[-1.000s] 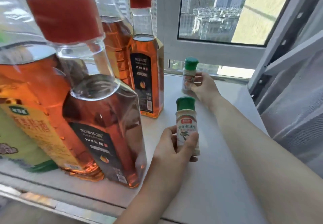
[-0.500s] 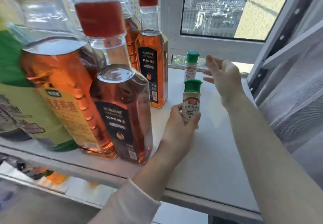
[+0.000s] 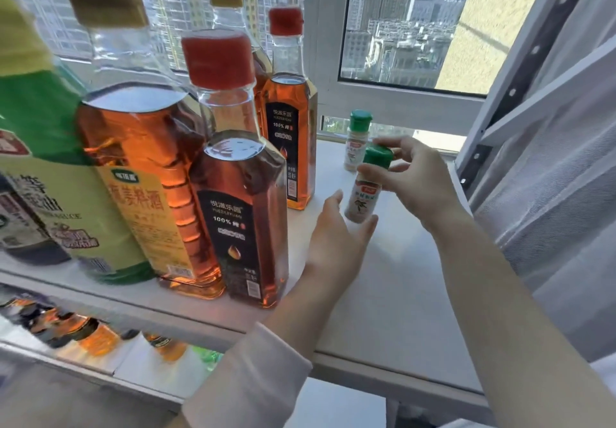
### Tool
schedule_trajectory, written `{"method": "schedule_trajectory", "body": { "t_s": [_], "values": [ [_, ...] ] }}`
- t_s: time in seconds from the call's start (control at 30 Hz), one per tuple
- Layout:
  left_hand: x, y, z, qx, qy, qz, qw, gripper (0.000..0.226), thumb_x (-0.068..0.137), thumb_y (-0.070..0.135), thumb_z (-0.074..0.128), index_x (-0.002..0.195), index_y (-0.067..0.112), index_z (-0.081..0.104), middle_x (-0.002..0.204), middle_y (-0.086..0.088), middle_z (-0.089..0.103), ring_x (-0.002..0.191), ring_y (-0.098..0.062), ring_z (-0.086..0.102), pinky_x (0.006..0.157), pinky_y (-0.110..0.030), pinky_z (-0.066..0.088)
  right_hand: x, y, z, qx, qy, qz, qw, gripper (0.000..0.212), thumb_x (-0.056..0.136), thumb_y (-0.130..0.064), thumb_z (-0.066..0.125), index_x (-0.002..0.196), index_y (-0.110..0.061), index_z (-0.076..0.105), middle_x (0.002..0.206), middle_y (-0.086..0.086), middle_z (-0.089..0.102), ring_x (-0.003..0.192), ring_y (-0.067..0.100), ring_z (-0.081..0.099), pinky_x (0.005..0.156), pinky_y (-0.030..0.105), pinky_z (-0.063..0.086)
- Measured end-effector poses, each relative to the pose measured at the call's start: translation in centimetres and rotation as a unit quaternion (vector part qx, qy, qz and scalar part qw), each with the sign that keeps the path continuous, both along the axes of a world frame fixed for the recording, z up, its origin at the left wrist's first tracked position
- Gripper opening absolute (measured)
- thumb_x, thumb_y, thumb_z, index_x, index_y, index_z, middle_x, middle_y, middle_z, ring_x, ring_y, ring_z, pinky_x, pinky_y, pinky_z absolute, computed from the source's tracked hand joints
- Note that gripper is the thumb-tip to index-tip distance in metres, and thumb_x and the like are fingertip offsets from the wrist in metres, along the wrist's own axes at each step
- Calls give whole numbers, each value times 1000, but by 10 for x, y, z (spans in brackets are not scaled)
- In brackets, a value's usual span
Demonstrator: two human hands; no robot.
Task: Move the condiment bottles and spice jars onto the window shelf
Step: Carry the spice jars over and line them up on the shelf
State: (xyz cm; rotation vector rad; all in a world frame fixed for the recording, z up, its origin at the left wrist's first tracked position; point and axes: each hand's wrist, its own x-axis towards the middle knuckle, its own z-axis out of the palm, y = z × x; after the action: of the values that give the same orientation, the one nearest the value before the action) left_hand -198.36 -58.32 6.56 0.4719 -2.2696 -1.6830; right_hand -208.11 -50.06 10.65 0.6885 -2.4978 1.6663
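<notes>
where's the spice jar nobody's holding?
Head view, right of centre: the free spice jar stands at the back of the window shelf, right of the rear red-capped bottle, behind the held jar.

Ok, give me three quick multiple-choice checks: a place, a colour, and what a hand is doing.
1. Where is the far spice jar?
A. On the window shelf, by the window frame.
B. On top of a bottle.
C. In the left hand.

2. What colour are both spice jars' caps?
A. Red.
B. Gold.
C. Green.

3. What is the right hand doing?
A. Lying flat on the shelf.
B. Pinching the cap of the near spice jar.
C. Gripping a bottle's neck.

Key: 1 A, it stands beside the window frame; 2 C, both caps are green; 3 B, its fingers curl round the cap.
</notes>
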Motion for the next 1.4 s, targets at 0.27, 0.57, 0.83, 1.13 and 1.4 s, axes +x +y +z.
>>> {"method": "schedule_trajectory", "body": {
  "t_s": [0.27,0.57,0.83,1.13,1.4],
  "values": [
    [8,-2,-4,-29,10,11,999,64,88,31,58,142,17,27,148,3,32,136,-7,28,111,-22,23,-36,-33,-13,30,76,-48,995,52,72,-24,78,118,-12,58,110,4,62,76,11,53,68,10,38],
    [16,-3,-4,-43,20,32,998,63,88,30,58,143,19,27,148,6,33,136,-2,26,107,-16,20,-49,-44,-17,40,94,-47,994,56,72,-27,77,121,-12,55,116,7,62,87,13,54,80,20,43],
    [25,5,0,-38,29,4,999,60,89,28,57,141,19,29,146,4,35,135,-6,30,111,-21,23,-31,-25,-17,47,99,-73,991,67,77,-42,70,135,-21,45,127,6,57,104,20,60,93,36,48],
    [91,12,10,-83,58,-117,988,59,91,30,54,142,19,27,148,6,33,136,-7,28,101,-13,19,96,30,-22,56,94,-190,976,57,87,-37,60,137,-17,43,136,2,52,124,15,49,97,19,36],
    [206,-31,-22,-190,153,-243,939,54,89,22,57,137,8,38,140,-7,45,133,-24,37,112,-33,26,279,28,-75,91,107,-292,946,49,89,-38,56,132,-16,49,134,0,52,125,14,48,107,29,36]
  ]
}}
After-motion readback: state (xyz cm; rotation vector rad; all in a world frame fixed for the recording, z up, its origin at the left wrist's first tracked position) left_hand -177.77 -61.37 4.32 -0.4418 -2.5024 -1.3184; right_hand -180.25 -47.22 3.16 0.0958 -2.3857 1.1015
